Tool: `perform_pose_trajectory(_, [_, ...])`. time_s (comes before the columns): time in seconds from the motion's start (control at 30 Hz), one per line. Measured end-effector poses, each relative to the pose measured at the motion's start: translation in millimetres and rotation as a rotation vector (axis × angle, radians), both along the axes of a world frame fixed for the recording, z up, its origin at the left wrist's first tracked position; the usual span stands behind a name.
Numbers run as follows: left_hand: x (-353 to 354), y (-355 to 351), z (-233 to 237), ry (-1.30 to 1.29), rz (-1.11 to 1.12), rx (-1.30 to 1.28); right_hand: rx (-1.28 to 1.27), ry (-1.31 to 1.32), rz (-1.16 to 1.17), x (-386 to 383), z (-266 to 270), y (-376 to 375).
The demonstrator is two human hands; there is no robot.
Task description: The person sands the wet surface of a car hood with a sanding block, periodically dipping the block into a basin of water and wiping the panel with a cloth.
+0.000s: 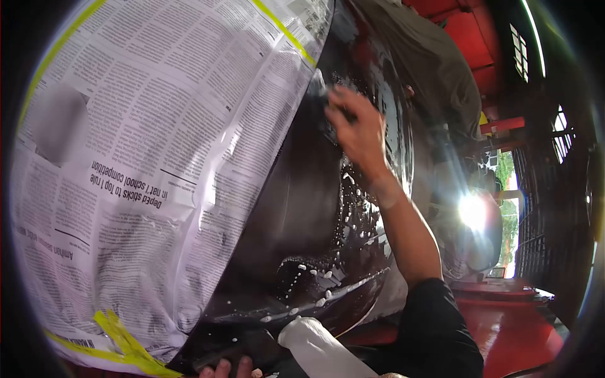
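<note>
My right hand reaches up to a dark, wet car body panel, its fingers bent together at the panel's upper part, close to the newspaper edge. A pale patch shows at the fingertips; I cannot tell what the fingers hold. White suds and water drops run across the panel. At the bottom edge, only the fingertips of my left hand show, curled at the edge of a dark flat block. Beside the block lies a white, rounded, tube-like thing.
Newspaper sheets cover the area left of the panel, fixed with yellow tape. A dark cover drapes over something beyond the panel. At right are a red surface and a bright light.
</note>
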State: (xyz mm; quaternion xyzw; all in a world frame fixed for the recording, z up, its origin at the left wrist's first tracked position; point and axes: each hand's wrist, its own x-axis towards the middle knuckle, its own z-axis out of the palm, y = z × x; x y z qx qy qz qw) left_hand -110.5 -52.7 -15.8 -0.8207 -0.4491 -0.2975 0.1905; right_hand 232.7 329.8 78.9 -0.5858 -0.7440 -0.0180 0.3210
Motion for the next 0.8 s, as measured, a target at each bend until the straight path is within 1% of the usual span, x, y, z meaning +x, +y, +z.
perform_pose_trajectory(0.03, [-1,4,-3,0.054,-0.065,0.1,-0.002,0.001,0.0,3,-4,-11])
perform_pose_trajectory(0.07, [15,-2,-1,-0.055,0.138,0.044,-0.015,0.055,0.039,6,-8,-19])
perform_pose_trajectory(0.1, [16,-4,-3,-0.109,0.238,0.019,-0.028,0.108,0.077,8,-9,-23])
perform_pose_trajectory(0.13, [16,-6,-5,-0.161,0.338,-0.009,0.006,-0.03,0.063,4,-1,-9])
perform_pose_trajectory(0.17, [1,-4,-16,-0.117,0.103,0.064,0.008,-0.029,0.057,0,3,10])
perform_pose_trajectory(0.23, [-3,-5,-22,-0.075,-0.135,0.132,-0.067,0.142,0.059,-11,9,38])
perform_pose_trajectory(0.27, [-3,-6,-22,-0.1,-0.149,0.123,-0.104,0.101,0.005,-15,15,30])
perform_pose_trajectory(0.3, [-2,2,-19,-0.112,-0.157,0.122,-0.102,0.102,0.005,-9,11,14])
perform_pose_trajectory(0.33, [-1,10,-16,-0.125,-0.165,0.122,-0.049,0.031,0.048,1,4,-7])
perform_pose_trajectory(0.37, [7,31,-5,-0.153,-0.005,0.209,0.004,-0.044,0.094,6,-1,-27])
perform_pose_trajectory(0.4, [15,41,5,-0.185,0.163,0.291,-0.04,0.029,0.049,3,-5,-49])
perform_pose_trajectory(0.43, [20,37,20,-0.194,0.17,0.282,-0.09,0.097,0.002,3,-5,-65])
perform_pose_trajectory(0.47, [18,31,38,-0.174,0.189,0.114,-0.017,-0.024,0.025,5,-4,-56])
perform_pose_trajectory(0.5, [16,29,45,-0.146,0.203,-0.038,-0.007,-0.02,0.014,6,-1,-35])
perform_pose_trajectory(0.53, [13,26,39,-0.143,0.196,-0.028,-0.028,0.009,-0.025,7,3,-6])
perform_pose_trajectory(0.57, [10,23,28,-0.123,0.134,0.03,-0.05,0.04,-0.063,8,5,15])
perform_pose_trajectory(0.6, [8,23,21,-0.097,0.069,0.086,-0.041,0.048,-0.069,8,2,26])
perform_pose_trajectory(0.63, [15,28,23,-0.088,0.058,0.09,-0.006,0.077,-0.072,8,-3,34])
perform_pose_trajectory(0.67, [26,30,29,-0.158,0.177,0.062,0.025,0.098,-0.084,11,-6,34])
perform_pose_trajectory(0.7, [26,28,28,-0.198,0.234,0.05,0.025,0.096,-0.098,12,-7,16])
perform_pose_trajectory(0.73, [25,25,27,-0.238,0.29,0.038,0.047,0.051,-0.031,6,-8,-14])
perform_pose_trajectory(0.77, [10,4,18,-0.128,0.109,-0.037,0.063,0.005,0.037,2,-9,-39])
perform_pose_trajectory(0.8, [-1,3,11,-0.074,0.022,-0.071,0.061,0.0,0.033,1,-10,-53])
